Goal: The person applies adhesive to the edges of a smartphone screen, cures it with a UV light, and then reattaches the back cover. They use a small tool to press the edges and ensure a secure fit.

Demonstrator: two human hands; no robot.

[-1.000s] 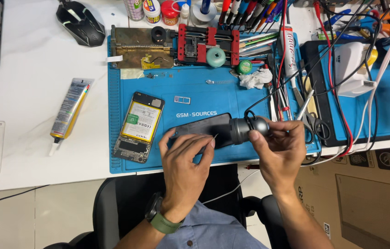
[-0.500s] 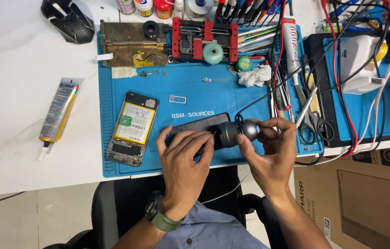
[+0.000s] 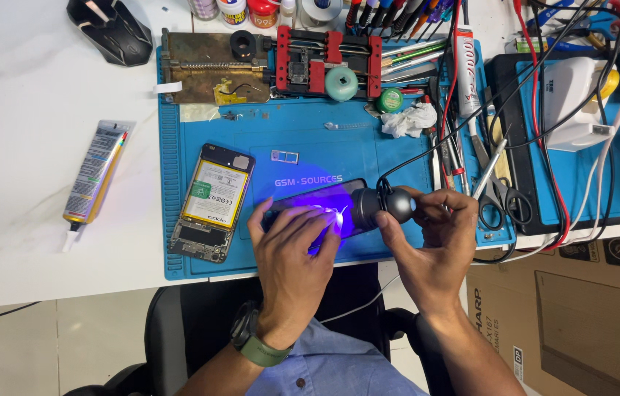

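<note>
My left hand (image 3: 291, 249) lies over a dark phone screen panel (image 3: 317, 202) on the blue work mat (image 3: 324, 147), fingers pressing it down. My right hand (image 3: 438, 238) grips a small black corded lamp (image 3: 379, 207) laid sideways, its head pointing left at the panel. Violet light glows on the panel and on my left fingertips. An opened phone body (image 3: 212, 202) with its battery showing lies just left of my left hand.
A glue tube (image 3: 95, 174) lies on the white table at left. A red clamp jig (image 3: 327, 60), a brass fixture (image 3: 207, 70), tweezers, scissors (image 3: 500, 194), cables and a white device (image 3: 570, 99) crowd the back and right. A cardboard box (image 3: 574, 315) stands on the floor.
The lamp has come on, casting violet light over the panel and my left fingers. Both hands stay on the panel and lamp; the view has shifted slightly.
</note>
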